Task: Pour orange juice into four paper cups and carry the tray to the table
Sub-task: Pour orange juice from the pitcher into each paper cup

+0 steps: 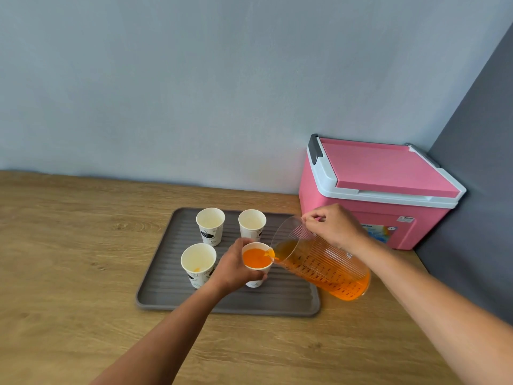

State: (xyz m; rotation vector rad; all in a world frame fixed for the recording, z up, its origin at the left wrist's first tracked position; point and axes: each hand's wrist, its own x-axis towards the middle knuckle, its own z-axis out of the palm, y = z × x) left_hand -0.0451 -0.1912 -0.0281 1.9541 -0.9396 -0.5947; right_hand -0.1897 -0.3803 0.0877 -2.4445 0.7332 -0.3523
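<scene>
On the tray (172,297), a cup (256,263) is being gripped by the left hand (236,266); juice is being poured from a jug (319,266) clasped in the right hand (333,225).

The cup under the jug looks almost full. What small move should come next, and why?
Probably tip the jug back upright to stop the stream. The cup held by the left hand shows juice close to its rim, while the three other cups look nearly empty.
</scene>
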